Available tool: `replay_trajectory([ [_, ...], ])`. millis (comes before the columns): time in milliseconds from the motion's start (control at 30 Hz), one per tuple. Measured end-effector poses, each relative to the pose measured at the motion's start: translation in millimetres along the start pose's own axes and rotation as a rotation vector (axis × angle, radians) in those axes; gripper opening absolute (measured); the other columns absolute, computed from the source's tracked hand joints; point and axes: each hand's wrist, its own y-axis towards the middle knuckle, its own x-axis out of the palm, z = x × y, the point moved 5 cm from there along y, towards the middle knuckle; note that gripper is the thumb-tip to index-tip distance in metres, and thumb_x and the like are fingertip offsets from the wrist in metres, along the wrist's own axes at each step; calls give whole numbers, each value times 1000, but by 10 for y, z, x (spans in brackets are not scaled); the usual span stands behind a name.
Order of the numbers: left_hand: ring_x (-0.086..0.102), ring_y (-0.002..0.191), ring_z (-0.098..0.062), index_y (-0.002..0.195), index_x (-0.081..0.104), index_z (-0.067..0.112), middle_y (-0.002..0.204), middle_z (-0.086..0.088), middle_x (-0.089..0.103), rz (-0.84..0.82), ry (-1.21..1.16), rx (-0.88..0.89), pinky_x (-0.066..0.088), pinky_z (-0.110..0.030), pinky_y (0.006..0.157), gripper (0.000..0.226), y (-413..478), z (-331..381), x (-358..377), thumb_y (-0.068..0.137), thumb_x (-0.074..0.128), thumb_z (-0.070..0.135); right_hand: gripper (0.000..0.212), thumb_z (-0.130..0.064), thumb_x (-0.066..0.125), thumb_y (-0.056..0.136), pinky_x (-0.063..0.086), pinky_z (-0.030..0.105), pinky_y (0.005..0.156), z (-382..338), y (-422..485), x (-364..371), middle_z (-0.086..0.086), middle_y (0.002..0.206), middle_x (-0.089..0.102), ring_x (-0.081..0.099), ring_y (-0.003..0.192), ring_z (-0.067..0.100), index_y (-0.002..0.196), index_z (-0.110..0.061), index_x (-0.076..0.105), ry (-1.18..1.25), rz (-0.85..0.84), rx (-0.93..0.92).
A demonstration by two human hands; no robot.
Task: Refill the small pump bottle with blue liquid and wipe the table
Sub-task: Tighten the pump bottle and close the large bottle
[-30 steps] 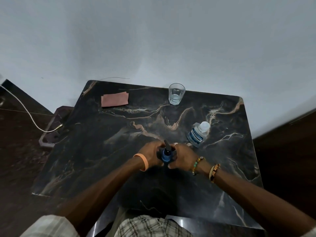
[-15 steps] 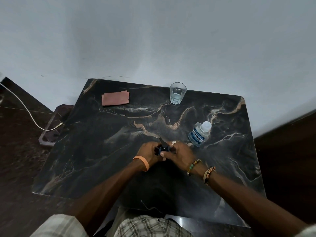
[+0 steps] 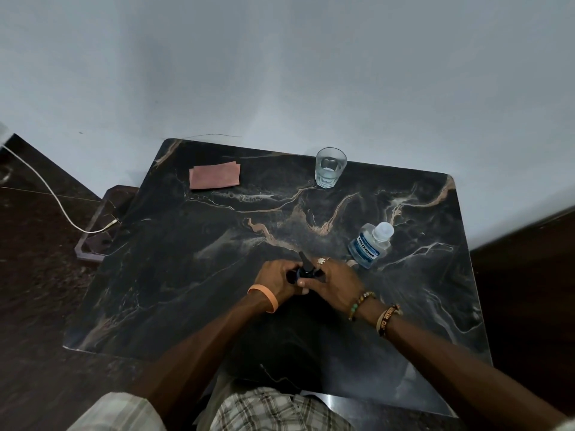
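Head view: small pump bottle (image 3: 306, 270) at near centre of worktop (image 3: 186, 259), dark pump top showing between the hands. Left hand (image 3: 273, 279) and right hand (image 3: 334, 283): both grips curled closed round it. Mouthwash bottle (image 3: 368, 245) just right of the hands; glass (image 3: 330, 168) far centre; pink cloth (image 3: 214, 175) far left.

Small dark pump bottle (image 3: 306, 269), middle of table (image 3: 193, 275)
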Motion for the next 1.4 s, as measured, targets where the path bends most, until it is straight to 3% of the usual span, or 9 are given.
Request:
replay_trajectory([
  [200, 64, 94, -16, 106, 70, 22, 101, -1, 71, -18, 19, 26, 48, -26, 84, 33, 9, 20, -7, 75, 80, 25, 25, -54, 66, 79, 28, 9, 54, 23, -75, 64, -22, 70, 46, 44, 64, -8, 93, -33, 63, 20, 181, 124],
  [300, 65, 94, -16, 106, 71, 23, 101, 0, 72, -15, 15, 18, 50, -29, 86, 33, 5, 22, -25, 74, 80, 25, 22, -56, 62, 81, 32, 11, 58, 31, -63, 68, -16, 76, 56, 51, 71, -3, 92, -36, 60, 58, 132, 107],
  [500, 64, 89, -10, 102, 71, 26, 97, 4, 72, -20, -4, 30, 51, -28, 83, 32, 1, 0, 15, 73, 81, 24, 16, -50, 68, 78, 27, 11, 56, 23, -87, 44, -20, 68, 48, 45, 64, -5, 77, -42, 54, 38, 155, 134],
  [700, 67, 93, -7, 109, 71, 28, 100, 7, 73, 18, -60, 26, 53, -27, 86, 38, -8, -11, 26, 73, 81, 24, 40, -47, 70, 78, 43, 17, 78, 81, -60, 136, -16, 102, 61, 56, 92, 1, 114, -33, 59, 151, 34, 149],
  [900, 68, 93, -6, 108, 71, 28, 99, 8, 74, 43, -124, 9, 55, -32, 86, 43, -35, -48, 24, 68, 84, 24, 25, -34, 68, 82, 37, 11, 72, 42, -91, 154, -20, 92, 61, 54, 84, -11, 106, -33, 62, 285, 32, 127],
  [1067, 67, 99, -13, 110, 68, 23, 106, 2, 72, -9, -157, -78, 54, -38, 91, 49, 12, -99, 31, 66, 86, 10, 44, -32, 77, 75, 49, 17, 80, 71, -57, 165, -16, 100, 63, 58, 91, -5, 114, -27, 58, 279, -17, 176],
  [1167, 65, 98, -10, 108, 64, 25, 108, 3, 69, -7, -114, -96, 52, -27, 90, 49, 14, -116, 58, 66, 85, 12, 40, -31, 75, 78, 51, 27, 86, 124, -96, 227, -9, 105, 67, 62, 96, 5, 115, -22, 62, 260, 0, 186],
  [1267, 63, 99, -9, 109, 65, 26, 108, 6, 69, 29, -82, -94, 44, -15, 83, 44, -1, -107, 46, 70, 83, 17, 36, -26, 72, 81, 47, 18, 85, 107, -96, 267, -9, 107, 65, 60, 98, 5, 115, -22, 62, 295, 22, 177],
  [1400, 65, 100, -11, 111, 68, 22, 108, 3, 71, 40, -70, -56, 50, -25, 90, 44, 21, -93, -63, 70, 83, 15, 32, -21, 70, 82, 41, 6, 78, 18, -24, 281, -16, 104, 63, 56, 95, -9, 111, -29, 59, 373, 32, 160],
])
